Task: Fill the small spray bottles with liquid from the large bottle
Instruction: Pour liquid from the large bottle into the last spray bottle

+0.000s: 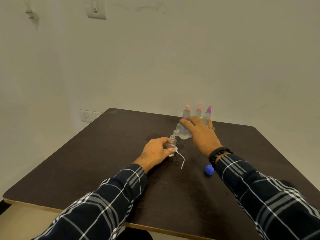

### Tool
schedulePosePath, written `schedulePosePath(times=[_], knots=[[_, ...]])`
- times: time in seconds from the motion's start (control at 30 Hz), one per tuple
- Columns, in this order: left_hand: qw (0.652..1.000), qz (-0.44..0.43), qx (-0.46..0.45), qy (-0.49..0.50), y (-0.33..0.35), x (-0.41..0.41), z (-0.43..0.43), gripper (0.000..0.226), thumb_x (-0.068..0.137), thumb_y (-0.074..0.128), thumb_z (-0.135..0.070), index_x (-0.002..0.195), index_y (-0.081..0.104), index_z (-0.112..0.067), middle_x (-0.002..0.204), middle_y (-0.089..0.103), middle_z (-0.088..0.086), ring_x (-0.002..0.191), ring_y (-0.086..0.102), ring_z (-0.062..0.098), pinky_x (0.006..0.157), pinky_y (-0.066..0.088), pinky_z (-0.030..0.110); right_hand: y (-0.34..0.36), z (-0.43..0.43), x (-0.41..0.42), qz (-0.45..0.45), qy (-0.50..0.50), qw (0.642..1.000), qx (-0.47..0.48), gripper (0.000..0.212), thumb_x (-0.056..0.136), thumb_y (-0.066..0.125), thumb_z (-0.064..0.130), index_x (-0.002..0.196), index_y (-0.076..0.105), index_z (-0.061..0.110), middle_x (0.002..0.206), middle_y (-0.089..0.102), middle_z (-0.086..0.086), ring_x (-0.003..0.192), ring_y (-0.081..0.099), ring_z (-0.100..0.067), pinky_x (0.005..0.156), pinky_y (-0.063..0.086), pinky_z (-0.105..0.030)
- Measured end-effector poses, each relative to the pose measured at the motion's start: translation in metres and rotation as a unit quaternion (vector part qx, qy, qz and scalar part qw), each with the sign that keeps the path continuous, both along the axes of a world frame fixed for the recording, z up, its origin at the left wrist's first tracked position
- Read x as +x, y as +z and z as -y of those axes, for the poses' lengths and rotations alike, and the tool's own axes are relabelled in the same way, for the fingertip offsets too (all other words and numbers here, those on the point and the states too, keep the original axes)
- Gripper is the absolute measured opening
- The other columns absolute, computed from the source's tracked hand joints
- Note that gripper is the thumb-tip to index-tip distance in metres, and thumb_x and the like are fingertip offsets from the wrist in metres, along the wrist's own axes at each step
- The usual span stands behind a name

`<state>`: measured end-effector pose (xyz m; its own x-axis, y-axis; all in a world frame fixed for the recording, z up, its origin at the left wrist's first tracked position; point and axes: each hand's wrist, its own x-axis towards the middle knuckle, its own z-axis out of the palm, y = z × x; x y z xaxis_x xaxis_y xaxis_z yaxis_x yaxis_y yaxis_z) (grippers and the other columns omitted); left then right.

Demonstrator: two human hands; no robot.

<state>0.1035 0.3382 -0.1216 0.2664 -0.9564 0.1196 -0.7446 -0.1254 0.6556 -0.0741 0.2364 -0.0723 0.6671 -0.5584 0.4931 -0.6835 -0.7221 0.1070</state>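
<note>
The head camera looks down at a dark brown, square wooden table (103, 161) set against a plain off-white wall (173, 58).

Just right of the frame's centre, the right hand (201, 134) is closed over the top of a large clear plastic bottle (183, 131), with fingers (186, 123) draped across its body. The bottle is tipped on its side with its open neck pointing lower left, and it holds some clear liquid. A ring shows on one finger, and a black beaded bracelet (219, 153) circles the wrist.

The neck of the large bottle sits right at the open mouth of a small clear spray bottle (171, 144), which stands upright on the table. The left hand (155, 153) is wrapped around this small bottle from the left, thumb and fingers closed on its sides.

A white spray pump with a thin curved dip tube (181, 157) lies on the table just beside the small bottle's base.

A blue plastic cap (209, 169) rests on the table lower right of centre, next to the right sleeve.

At the table's far edge, behind the right hand, stand three more small bottles: two with pink spray tops (187, 110) (198, 110) and one with a purple spray top (208, 112).

Both arms wear dark navy sleeves (112, 196) with a white check.
</note>
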Motion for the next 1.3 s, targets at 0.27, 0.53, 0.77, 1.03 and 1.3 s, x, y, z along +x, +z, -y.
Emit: schedulePosePath(times=[0.27,0.53,0.77,1.03,1.3], knots=[[1.0,-0.009,-0.005,-0.001,-0.002,0.0006,0.0008,0.043,0.089,0.068,-0.049,0.127,0.06,-0.032,0.114,0.067,-0.013,0.096,0.065,0.004,0.094,0.052,0.034,-0.0002,0.0017,0.0001,-0.005,0.001,1.0,-0.001,0.08,0.084,0.073,0.003,0.144,0.034,0.039,0.146,0.042,0.0,0.139,0.037,-0.024,0.113,0.02,-0.072],[1.0,-0.006,-0.002,0.0,-0.0015,-0.0004,0.0007,0.043,0.09,0.068,-0.048,0.128,0.059,-0.03,0.117,0.066,-0.01,0.1,0.063,0.007,0.088,0.047,0.027,0.0016,-0.0002,-0.0006,-0.007,0.0,1.0,-0.002,0.077,0.085,0.072,0.004,0.145,0.036,0.038,0.145,0.042,-0.001,0.139,0.038,-0.025,0.113,0.02,-0.073],[1.0,-0.004,-0.004,0.001,-0.0034,0.0014,0.0019,0.043,0.088,0.068,-0.05,0.126,0.06,-0.034,0.115,0.068,-0.011,0.099,0.066,0.007,0.091,0.052,0.032,0.0022,-0.0006,-0.0013,-0.002,0.0,1.0,0.0,0.078,0.086,0.068,0.0,0.147,0.036,0.037,0.147,0.04,-0.001,0.141,0.035,-0.024,0.113,0.016,-0.072],[1.0,-0.006,-0.006,-0.003,-0.0027,0.0005,0.0012,0.044,0.089,0.068,-0.049,0.129,0.059,-0.032,0.119,0.067,-0.009,0.102,0.065,0.008,0.092,0.05,0.032,0.0029,-0.0014,-0.0006,-0.002,0.0,1.0,-0.001,0.08,0.085,0.069,0.0,0.148,0.037,0.037,0.149,0.04,-0.003,0.143,0.033,-0.025,0.113,0.013,-0.073],[1.0,0.005,-0.001,0.001,-0.0016,0.0001,0.0017,0.047,0.09,0.067,-0.049,0.131,0.057,-0.031,0.122,0.066,-0.007,0.107,0.062,0.011,0.092,0.047,0.03,0.0045,-0.0035,-0.0005,-0.004,-0.001,1.0,-0.001,0.079,0.086,0.068,-0.001,0.149,0.038,0.036,0.15,0.039,-0.003,0.143,0.033,-0.025,0.115,0.013,-0.073]])
